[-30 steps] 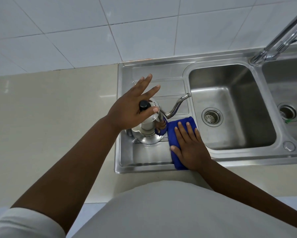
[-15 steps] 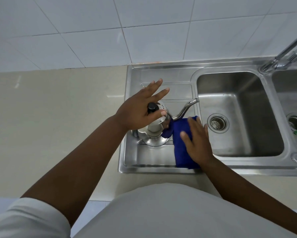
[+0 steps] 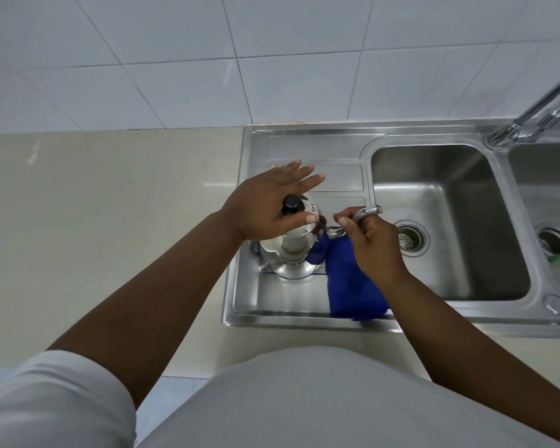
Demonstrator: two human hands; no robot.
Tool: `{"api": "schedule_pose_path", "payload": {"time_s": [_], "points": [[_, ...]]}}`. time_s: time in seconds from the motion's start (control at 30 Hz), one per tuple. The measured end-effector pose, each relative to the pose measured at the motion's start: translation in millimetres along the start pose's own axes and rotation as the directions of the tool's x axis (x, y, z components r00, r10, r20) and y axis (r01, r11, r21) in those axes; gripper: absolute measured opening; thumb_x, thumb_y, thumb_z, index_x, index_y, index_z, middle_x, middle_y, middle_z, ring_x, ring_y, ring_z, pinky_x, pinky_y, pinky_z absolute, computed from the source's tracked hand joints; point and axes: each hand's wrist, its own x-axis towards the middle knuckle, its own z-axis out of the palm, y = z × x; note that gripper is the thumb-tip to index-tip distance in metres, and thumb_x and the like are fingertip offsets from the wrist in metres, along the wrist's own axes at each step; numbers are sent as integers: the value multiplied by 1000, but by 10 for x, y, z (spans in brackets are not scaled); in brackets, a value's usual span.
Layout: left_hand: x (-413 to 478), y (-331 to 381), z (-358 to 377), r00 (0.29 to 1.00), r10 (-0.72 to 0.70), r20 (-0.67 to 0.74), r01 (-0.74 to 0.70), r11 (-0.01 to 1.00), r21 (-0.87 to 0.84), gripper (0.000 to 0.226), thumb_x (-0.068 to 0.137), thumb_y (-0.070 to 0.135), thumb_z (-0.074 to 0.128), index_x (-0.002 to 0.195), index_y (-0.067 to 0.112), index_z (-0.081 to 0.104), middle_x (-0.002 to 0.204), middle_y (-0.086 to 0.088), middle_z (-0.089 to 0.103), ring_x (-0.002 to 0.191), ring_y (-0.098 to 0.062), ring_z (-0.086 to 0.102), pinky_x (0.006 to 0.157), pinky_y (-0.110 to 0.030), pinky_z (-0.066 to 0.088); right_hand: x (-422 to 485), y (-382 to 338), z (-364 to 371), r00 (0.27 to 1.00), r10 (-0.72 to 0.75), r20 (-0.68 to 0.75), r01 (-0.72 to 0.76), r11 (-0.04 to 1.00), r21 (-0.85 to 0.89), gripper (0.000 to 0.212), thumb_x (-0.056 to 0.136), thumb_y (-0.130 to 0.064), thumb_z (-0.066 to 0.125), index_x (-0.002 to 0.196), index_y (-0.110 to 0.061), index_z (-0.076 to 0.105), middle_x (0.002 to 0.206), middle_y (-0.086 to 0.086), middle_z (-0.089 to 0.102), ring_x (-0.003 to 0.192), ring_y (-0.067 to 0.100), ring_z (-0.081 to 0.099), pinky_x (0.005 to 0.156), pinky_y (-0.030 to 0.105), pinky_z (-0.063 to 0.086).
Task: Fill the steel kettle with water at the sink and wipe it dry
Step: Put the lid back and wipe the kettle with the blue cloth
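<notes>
On the drainboard left of the basin (image 3: pixel 446 221), the kettle (image 3: pixel 291 253) stood upright, its spout (image 3: pixel 367 211) pointing toward the basin. The left hand (image 3: pixel 269 205) lay on top, palm pressing the lid, fingers spread flat, the thumb tucked beside the black knob (image 3: pixel 292 203); it steadied rather than gripped. The right hand (image 3: pixel 372 244) had closed around the spout, thumb and forefinger pinching the thin neck. The blue cloth (image 3: pixel 349 282) lay beneath that hand against the kettle's base; whether any of it was caught between the fingers (image 3: pixel 346 221) and the spout could not be told. The tap (image 3: pixel 530 118) stood well apart, with no water seen running.

Assessment: the step in hand appeared to be drying the spout.

Recommendations:
- Bring the cloth up around the neck, since bare fingers will smear rather than dry.
- Draw the wipe from body to tip, so moisture leaves at the open end.
- Maintain downward pressure on the lid; a full kettle pulled by its spout could tip or slop.
- Finish under the base, where drainboard water likely collects.
</notes>
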Motion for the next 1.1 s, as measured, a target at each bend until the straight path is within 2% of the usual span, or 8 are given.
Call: {"api": "schedule_pose_path", "payload": {"time_s": [0.1, 0.23, 0.5, 0.67, 0.73, 0.83, 0.97, 1.1], "points": [[-88, 16, 4, 994, -68, -82, 69, 998, 6, 76, 79, 73, 48, 143, 31, 47, 145, 5, 52, 144, -13, 34, 110, -27, 32, -1, -13, -10, 1000, 2, 3, -2, 1000, -15, 7, 97, -20, 63, 97, -22, 70, 100, -1, 75, 98, 10, 69, 86, 8, 47], [-303, -30, 49, 955, -275, -114, 252, 950, -183, 80, 68, 73, 55, 138, 34, 52, 133, 10, 61, 126, -6, 51, 99, -17, 36, 1, -28, -28, 1000, -2, 6, 3, 998, -66, 9, 97, -22, 63, 97, -20, 71, 97, -3, 75, 93, 7, 68, 80, 4, 45], [-1001, -250, 278, 816, -529, -232, 359, 779, -513, 57, 78, 39, 75, 132, 29, 59, 110, 14, 67, 103, 3, 61, 95, -12, 42, -8, -64, -27, 1000, 27, 0, -27, 993, -115, 14, 97, -28, 62, 100, -19, 72, 93, -5, 74, 86, 8, 66, 77, 4, 45], [-1201, -321, 345, 733, -654, -187, 447, 671, -591, 48, 84, 16, 74, 130, 26, 63, 110, 12, 71, 101, 4, 64, 91, -6, 42, -46, -127, -82, 998, 50, 32, -43, 983, -176, 14, 97, -31, 60, 107, -25, 69, 94, -15, 69, 86, -16, 61, 72, -3, 39], [-1254, -334, 365, 715, -680, -164, 461, 634, -620, 45, 85, 13, 73, 128, 27, 64, 112, 10, 71, 104, 0, 65, 94, -11, 45, -78, -127, -119, 997, 74, 36, -67, 986, -150, 13, 96, -32, 62, 108, -33, 68, 103, -17, 69, 90, -17, 60, 79, -1, 40], [-1281, -322, 388, 704, -688, -178, 447, 624, -641, 43, 85, 6, 71, 123, 26, 67, 110, 12, 72, 105, 0, 65, 95, -14, 47, -113, -99, -177, 997, 70, 41, -66, 993, -93, 22, 95, -23, 65, 95, -45, 66, 112, -20, 70, 105, -6, 64, 95, 17, 46], [-1245, -320, 410, 680, -704, -204, 454, 623, -638, 39, 85, 3, 71, 115, 28, 70, 98, 22, 71, 99, 2, 66, 90, -7, 45, -128, -81, -215, 997, 60, 49, -55, 993, -109, 31, 94, -16, 66, 93, -47, 65, 108, -25, 70, 104, -4, 66, 97, 22, 48], [-1213, -362, 400, 693, -688, -212, 445, 641, -626, 39, 84, 4, 71, 111, 32, 69, 96, 24, 70, 97, 0, 67, 92, -14, 48, -142, -70, -214, 998, 33, 45, -27, 991, -128, 31, 93, -14, 67, 94, -45, 65, 108, -20, 71, 104, 5, 67, 98, 26, 49]]}}
